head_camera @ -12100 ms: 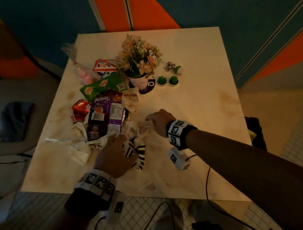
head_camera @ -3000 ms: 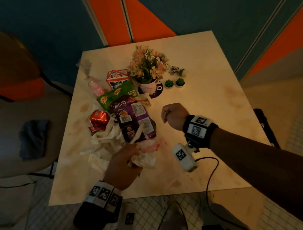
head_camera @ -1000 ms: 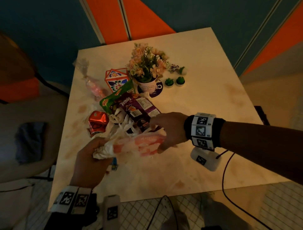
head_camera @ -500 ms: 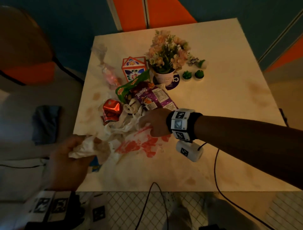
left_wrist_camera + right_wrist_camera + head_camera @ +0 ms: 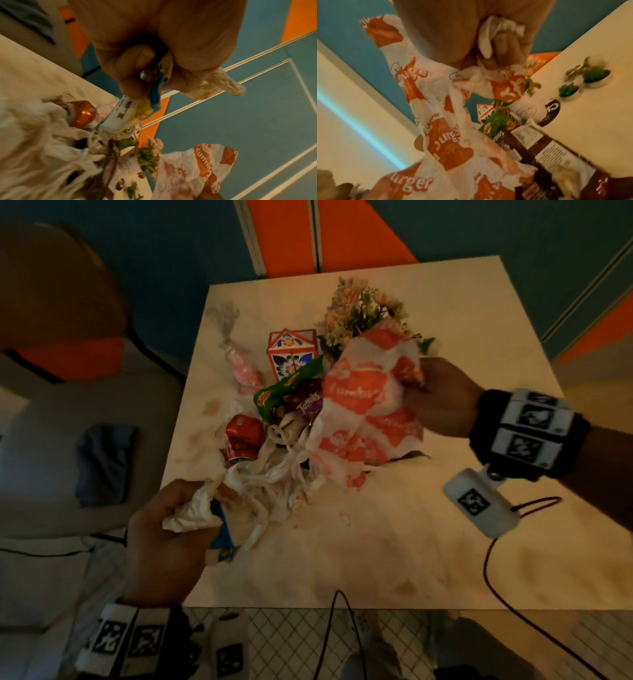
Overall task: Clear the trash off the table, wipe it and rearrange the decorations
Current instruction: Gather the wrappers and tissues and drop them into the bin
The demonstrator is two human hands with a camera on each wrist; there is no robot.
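Observation:
My right hand (image 5: pixel 432 400) pinches a white-and-orange burger wrapper (image 5: pixel 359 422) by its top edge and holds it hanging above the trash pile; a scrap of white tissue (image 5: pixel 496 31) is tucked in the same fist. At the table's near-left edge, my left hand (image 5: pixel 171 529) grips a crumpled napkin (image 5: pixel 191 513) together with a blue-and-white packet (image 5: pixel 130 112). On the table (image 5: pixel 445 542) lie a crushed red can (image 5: pixel 241 436), a green snack bag (image 5: pixel 284 390), a purple chip bag (image 5: pixel 306 404) and loose white napkins (image 5: pixel 274 474).
Behind the pile stand a flower pot (image 5: pixel 363 309), a small patterned house-shaped box (image 5: pixel 291 350) and a pink candy bag (image 5: pixel 239 364). Two tiny green plant pots (image 5: pixel 570 90) and a black coaster (image 5: pixel 551 112) sit beside the flower pot. A chair with a dark cloth (image 5: pixel 102 457) stands left.
My right hand has lifted the burger wrapper off the table and up in front of the flowers. My left hand keeps its grip on the crumpled napkin near the left edge.

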